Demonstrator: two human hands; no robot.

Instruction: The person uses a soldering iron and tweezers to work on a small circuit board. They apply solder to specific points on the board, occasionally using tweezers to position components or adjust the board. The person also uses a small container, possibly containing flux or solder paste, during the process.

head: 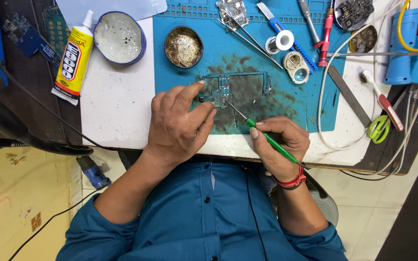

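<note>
Left hand [177, 123] pins the board [228, 89] flat on the blue mat [276, 104], fingers pressed on its left end, long axis left-right. Right hand [281, 145], fingers clamped on a green screwdriver [267, 137], tip pointing up-left at the board. A yellow glue tube [73, 60] with black label lies upper left.

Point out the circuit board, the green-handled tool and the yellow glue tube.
circuit board [222, 93], head view, on its blue middle section.
green-handled tool [272, 141], head view, mid-handle.
yellow glue tube [72, 60], head view, on its yellow body.
</note>
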